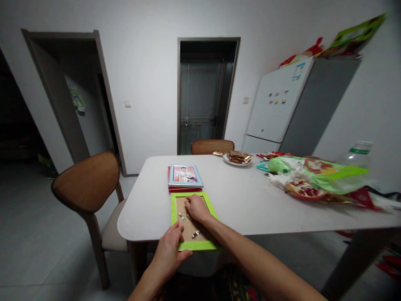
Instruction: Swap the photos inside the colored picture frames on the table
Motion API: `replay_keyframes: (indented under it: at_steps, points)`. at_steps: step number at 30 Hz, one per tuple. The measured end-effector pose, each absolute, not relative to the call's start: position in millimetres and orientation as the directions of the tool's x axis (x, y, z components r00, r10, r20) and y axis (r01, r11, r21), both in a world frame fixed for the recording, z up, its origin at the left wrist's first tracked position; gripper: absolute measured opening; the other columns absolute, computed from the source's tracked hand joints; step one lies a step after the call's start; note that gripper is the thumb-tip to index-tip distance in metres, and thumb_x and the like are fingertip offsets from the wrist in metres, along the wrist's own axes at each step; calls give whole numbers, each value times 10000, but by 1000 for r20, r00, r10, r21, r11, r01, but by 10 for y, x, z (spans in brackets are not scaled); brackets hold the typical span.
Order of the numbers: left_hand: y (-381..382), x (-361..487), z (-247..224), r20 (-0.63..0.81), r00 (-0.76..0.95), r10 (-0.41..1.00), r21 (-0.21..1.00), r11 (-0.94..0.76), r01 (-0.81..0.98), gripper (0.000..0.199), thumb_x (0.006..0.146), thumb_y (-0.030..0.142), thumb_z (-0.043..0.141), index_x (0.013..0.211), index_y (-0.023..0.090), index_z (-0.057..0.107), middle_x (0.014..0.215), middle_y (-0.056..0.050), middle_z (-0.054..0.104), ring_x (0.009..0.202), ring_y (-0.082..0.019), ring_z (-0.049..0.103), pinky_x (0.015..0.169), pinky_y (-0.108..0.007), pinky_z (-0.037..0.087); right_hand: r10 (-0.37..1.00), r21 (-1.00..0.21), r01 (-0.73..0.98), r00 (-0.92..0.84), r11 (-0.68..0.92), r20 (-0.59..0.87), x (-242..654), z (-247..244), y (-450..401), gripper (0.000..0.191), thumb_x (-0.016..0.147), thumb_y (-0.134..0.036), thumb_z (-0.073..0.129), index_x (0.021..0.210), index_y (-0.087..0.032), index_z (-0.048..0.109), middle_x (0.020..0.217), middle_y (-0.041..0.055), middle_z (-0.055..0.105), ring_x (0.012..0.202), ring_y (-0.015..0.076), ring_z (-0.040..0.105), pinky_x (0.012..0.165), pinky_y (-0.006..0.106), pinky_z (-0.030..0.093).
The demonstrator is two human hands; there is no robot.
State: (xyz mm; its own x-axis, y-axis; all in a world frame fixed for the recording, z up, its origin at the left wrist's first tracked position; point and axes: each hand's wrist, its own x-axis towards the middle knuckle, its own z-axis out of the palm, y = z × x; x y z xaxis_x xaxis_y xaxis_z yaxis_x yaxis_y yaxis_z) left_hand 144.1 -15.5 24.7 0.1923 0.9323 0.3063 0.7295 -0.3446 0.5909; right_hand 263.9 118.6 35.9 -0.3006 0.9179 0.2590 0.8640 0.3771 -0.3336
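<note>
A green picture frame lies back side up at the table's near edge, its lower end reaching past the edge. Its brown backing board carries small metal clips, one clip left of centre and another clip near the lower end. My left hand grips the frame's lower left corner, with the thumb along the near edge and the fingers on top. My right hand is closed at the upper part of the board. Its fingertips touch the board near the top rim; what they pinch there is hidden.
Just beyond the green frame, a light blue photo frame rests on red items. A plate of wrapped snacks, a cut pomegranate, a green bag and a clear bottle occupy the white table's right side. Chairs stand left and behind.
</note>
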Motion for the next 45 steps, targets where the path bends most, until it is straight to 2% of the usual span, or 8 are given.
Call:
replay_keyframes:
  at_steps: [9,14,24,28,34,39,42,45]
  points:
    - [-133,1422,234,307,204,930,603,-356,714,334,548,158,700,855,169,569,1075,-103,579,1146,-244,410,938,-374,361,968,-318,924,-156,213,195,2690,242,1430,320,766,-404,447,845,-174,656,861,92,613,719,162,504,598,256,309]
    - [-128,1429,222,310,194,931,602,-350,718,445,534,165,712,949,148,551,1078,-122,575,1141,-239,417,933,-357,368,960,-289,926,-185,242,211,2694,260,1387,309,796,-367,401,883,-207,650,924,84,597,806,177,498,658,270,316]
    - [-144,1466,266,284,175,943,584,-314,748,403,553,167,694,925,143,542,1089,-129,568,1148,-228,410,939,-339,359,913,-274,883,-314,382,261,2816,534,1044,309,765,-317,426,997,-215,603,937,70,583,887,179,482,735,258,313]
    - [-150,1479,253,307,166,937,581,-323,747,277,555,147,681,791,165,536,1139,-121,537,1162,-236,390,949,-352,345,893,-245,859,-429,450,136,3019,568,799,351,640,-417,544,918,-217,622,885,57,578,788,175,500,638,239,320]
    - [-172,1487,286,320,163,933,621,-336,708,298,548,146,674,803,190,526,1202,-93,487,1148,-227,402,955,-381,325,893,-279,848,-436,450,116,3067,636,758,258,649,-314,519,834,-177,635,828,57,595,685,132,502,545,207,291]
    - [-69,1481,424,283,3,959,835,-248,491,358,615,195,616,958,179,516,1242,-110,443,1082,-217,467,915,-356,356,900,-284,855,-410,435,145,3014,911,793,163,645,-269,521,687,-169,643,693,37,614,612,123,503,504,209,273]
    - [77,1446,524,228,-171,959,964,-197,180,343,647,235,568,975,171,488,1002,-75,596,925,-200,563,806,-337,432,868,-335,801,-445,496,219,2911,1076,718,175,659,-287,526,728,-182,649,723,27,627,663,134,524,556,206,310]
    - [173,1301,607,147,-222,964,989,-150,4,350,677,270,511,1001,168,428,745,-14,625,648,-159,608,613,-294,480,826,-406,719,-478,563,298,2814,1149,645,282,673,-352,539,890,-200,635,836,33,626,738,150,538,618,211,343]
